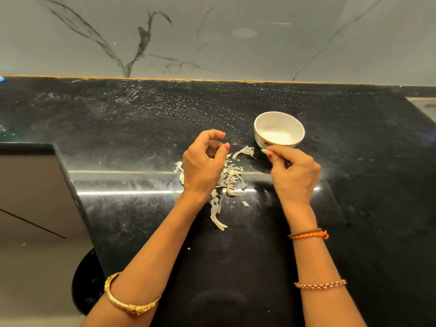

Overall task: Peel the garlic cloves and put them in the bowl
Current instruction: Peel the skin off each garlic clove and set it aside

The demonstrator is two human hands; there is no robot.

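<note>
Right hand (293, 172) pinches a pale clove (264, 151) just beside the white bowl (260, 135). The left hand (203, 161), its grip loosely curled, appears empty over the skins (232, 173). Peeling looks done on this clove; next comes lifting it over the rim.

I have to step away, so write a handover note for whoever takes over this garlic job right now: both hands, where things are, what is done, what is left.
Left hand: fingers curled above the heap of garlic skins; whether it holds a clove cannot be told.
Right hand: pinches a small pale piece, clove or skin unclear, beside the bowl.
Bowl: upright on the black counter, to the right of the skins; no clove can be made out in it.
Done: much skin is off, strewn between the hands and toward the near edge.
Left: check the heap for unpeeled cloves, peel them, drop them in the bowl.
</note>
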